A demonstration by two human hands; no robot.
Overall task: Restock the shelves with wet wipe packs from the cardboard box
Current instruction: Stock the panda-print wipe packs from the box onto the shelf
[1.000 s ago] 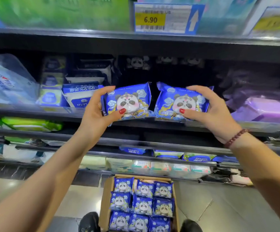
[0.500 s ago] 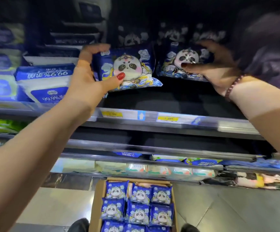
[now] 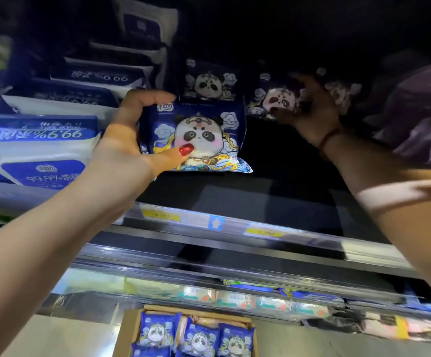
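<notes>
Dim shelf space fills the upper view, its front rail carrying yellow price tags. Deep inside, two panda packs stand at the back, with white-and-blue wipe packs stacked to the left and purple packs to the right. The left hand holds a blue panda pack above the shelf floor — thumb with a red nail pressed on its front, fingers curled over its top edge. The right hand reaches further in, in shadow and blurred, fingers on a second panda pack near the back row; how firmly it grips I cannot tell. A bead bracelet circles that wrist. Below, on the floor, the cardboard box sits open, with more panda packs in rows inside.
</notes>
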